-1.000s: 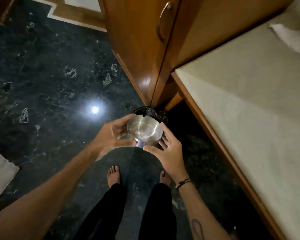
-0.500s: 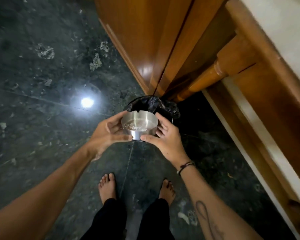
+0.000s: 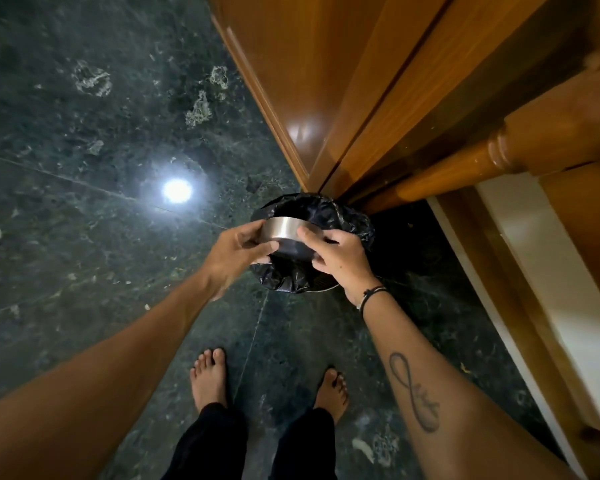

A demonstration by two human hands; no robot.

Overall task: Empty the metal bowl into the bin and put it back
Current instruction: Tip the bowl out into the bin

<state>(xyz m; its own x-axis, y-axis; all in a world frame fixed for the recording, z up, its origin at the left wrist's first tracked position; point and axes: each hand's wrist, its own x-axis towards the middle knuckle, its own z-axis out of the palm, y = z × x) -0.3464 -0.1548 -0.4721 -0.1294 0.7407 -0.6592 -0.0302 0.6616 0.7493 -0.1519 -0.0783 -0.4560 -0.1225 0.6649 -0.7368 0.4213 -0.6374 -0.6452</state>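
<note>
A ceiling light is mirrored as a bright spot [image 3: 176, 190] on the dark stone floor [image 3: 84, 140], well to the left of the work; nothing there bears on the task. The left hand [image 3: 238, 252] is closed on the left side of the metal bowl [image 3: 286, 235], thumb on the near wall and fingers wrapped to the far side; the bowl is held tipped away, so that only its brushed outer wall and darker base are seen and its mouth is turned toward the bin [image 3: 312, 244], presumably so that the contents fall straight in. The bowl is kept directly over the black liner, close above the opening, which is judged to limit scatter; whether anything remains inside cannot be told. The right hand [image 3: 340, 259] is clamped on the bowl's right side, so the tilt is steadied from both sides; a dark cord bracelet [image 3: 373, 293] is worn at that wrist. The bin is tucked against the corner of the wooden cabinet [image 3: 309, 81], beside a turned wooden leg [image 3: 465, 168], out of the walkway; the emptying is judged to be under way, with the return not yet begun.
</note>
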